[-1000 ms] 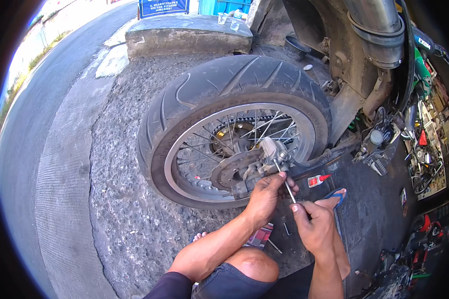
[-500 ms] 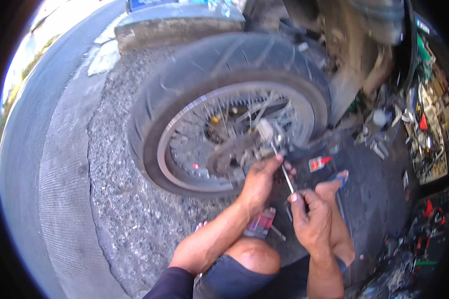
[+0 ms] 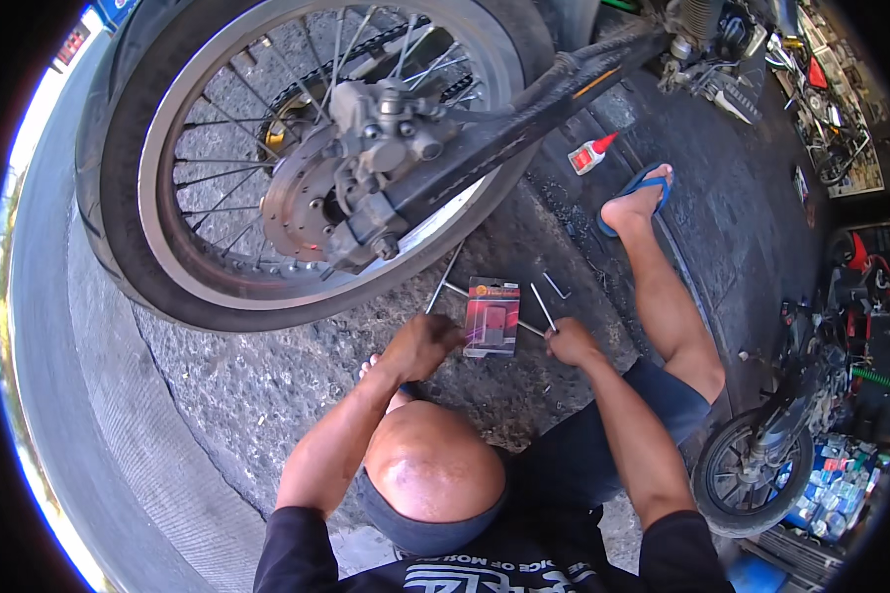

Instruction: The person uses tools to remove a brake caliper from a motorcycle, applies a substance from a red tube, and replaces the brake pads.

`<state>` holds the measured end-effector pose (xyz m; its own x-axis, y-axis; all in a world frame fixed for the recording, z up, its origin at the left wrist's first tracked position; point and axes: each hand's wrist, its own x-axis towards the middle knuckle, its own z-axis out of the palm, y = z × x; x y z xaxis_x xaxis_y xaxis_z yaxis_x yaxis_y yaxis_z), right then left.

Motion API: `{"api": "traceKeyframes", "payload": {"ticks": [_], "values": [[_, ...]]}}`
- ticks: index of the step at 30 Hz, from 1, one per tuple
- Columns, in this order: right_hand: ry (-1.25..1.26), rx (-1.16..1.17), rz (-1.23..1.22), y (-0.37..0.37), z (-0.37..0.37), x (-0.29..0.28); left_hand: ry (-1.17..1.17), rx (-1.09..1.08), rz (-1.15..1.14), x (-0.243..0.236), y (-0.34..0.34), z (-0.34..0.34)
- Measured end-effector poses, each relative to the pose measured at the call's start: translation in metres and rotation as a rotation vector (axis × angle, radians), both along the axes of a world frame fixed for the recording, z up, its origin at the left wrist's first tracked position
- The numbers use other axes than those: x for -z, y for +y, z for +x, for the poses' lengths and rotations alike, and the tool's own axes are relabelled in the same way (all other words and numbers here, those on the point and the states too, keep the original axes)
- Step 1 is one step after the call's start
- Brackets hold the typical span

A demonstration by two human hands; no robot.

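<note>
My right hand [image 3: 572, 343] is closed round the lower end of a thin straight metal rod [image 3: 538, 301], perhaps a screwdriver shaft. The rod points up and away; any handle is hidden in the fist. My left hand [image 3: 420, 348] is low over the ground, its fingers blurred beside a red and black blister pack [image 3: 491, 318]. A T-handle wrench [image 3: 452, 265] lies partly under the pack, one bar end close to my left hand. An L-shaped hex key [image 3: 558, 287] is on the ground beyond my right hand. Ahead stands a motorcycle wheel [image 3: 158, 128] with its brake caliper [image 3: 391, 133] and disc [image 3: 292, 212].
The swingarm [image 3: 524, 124] slants across at the upper middle. A white bottle with a red nozzle [image 3: 588, 154] lies near my sandalled foot [image 3: 635, 206]. Another motorcycle [image 3: 761, 455] stands at the right. A paved road [image 3: 35, 326] runs along the left.
Both hands have come down and away from the wheel and moved apart. The rod stays in my right hand, while my left has left its far end. The view has shifted downward.
</note>
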<state>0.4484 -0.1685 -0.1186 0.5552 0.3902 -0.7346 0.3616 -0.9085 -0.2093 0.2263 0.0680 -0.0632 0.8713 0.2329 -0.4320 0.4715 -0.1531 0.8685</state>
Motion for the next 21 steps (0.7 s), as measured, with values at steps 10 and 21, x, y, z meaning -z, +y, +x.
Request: {"api": "traceKeyframes", "payload": {"ticks": [10, 21], "values": [[-0.598, 0.144, 0.266, 0.024, 0.023, 0.084, 0.391, -0.681, -0.060, 0.134, -0.047, -0.126], [-0.014, 0.239, 0.854, 0.096, -0.027, -0.035, 0.341, -0.718, -0.045, 0.086, -0.031, -0.090]]}}
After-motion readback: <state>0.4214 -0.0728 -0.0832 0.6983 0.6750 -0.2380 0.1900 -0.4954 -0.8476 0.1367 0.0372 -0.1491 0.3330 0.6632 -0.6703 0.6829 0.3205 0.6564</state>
